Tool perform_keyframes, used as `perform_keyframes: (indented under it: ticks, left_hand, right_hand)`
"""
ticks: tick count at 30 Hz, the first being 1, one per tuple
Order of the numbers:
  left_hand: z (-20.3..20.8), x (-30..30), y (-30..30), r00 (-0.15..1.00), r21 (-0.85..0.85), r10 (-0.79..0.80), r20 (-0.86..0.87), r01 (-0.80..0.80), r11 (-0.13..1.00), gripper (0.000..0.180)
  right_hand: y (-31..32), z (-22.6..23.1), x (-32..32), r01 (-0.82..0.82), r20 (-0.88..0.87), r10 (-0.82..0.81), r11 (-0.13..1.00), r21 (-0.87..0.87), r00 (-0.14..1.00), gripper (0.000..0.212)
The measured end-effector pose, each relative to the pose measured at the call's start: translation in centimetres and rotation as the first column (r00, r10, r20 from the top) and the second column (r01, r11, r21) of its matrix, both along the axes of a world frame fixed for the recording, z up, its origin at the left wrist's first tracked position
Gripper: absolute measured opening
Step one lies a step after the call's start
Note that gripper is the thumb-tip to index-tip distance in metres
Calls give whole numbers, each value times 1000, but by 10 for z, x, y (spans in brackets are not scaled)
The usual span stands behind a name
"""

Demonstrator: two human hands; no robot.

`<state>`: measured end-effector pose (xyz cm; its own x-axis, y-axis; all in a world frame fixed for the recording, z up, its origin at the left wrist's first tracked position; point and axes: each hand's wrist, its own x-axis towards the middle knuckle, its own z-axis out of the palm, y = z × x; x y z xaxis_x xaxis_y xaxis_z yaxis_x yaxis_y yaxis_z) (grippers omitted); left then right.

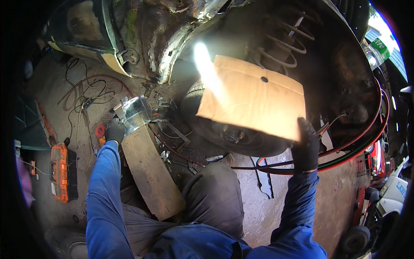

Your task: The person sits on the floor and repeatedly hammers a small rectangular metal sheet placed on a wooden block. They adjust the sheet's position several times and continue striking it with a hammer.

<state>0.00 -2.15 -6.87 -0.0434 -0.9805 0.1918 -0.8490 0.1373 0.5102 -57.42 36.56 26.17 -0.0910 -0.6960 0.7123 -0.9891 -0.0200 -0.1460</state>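
Observation:
In my gloved right hand [306,144] is a flat piece of brown cardboard [254,97], pinched at its lower right corner and raised in front of the wheel well. A small dark hole shows near its upper edge, and bright light glares over its left side. My gloved left hand [114,131] is low at the left, against the edge of a bent, shiny sheet-metal piece [134,111]; its fingers are too dark to make out. Beside that hand lies an orange tool with a red round part [100,131]. A long brown board [151,172] runs from the metal toward my knee.
Behind the cardboard are a tyre [194,101], a coil spring [289,47] and rusty car bodywork [159,39]. Red and green hoses [345,159] cross at the right. An orange and black toolbox [60,172] and tangled cables [86,99] lie at the left.

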Motion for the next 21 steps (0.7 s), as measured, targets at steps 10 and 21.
perform_keyframes:
  ticks: [10, 21]
  left_hand:
    - [-11, 3, -7, 992, 21, 18, 125, -21, 1000, 25]
    - [-5, 0, -4, 999, 36, 6, 46, -8, 999, 25]
  right_hand:
    - [-48, 6, -47, -78, -213, 88, 995, 56, 973, 40]
    - [-90, 19, 57, 12, 944, 27, 999, -32, 328, 28]
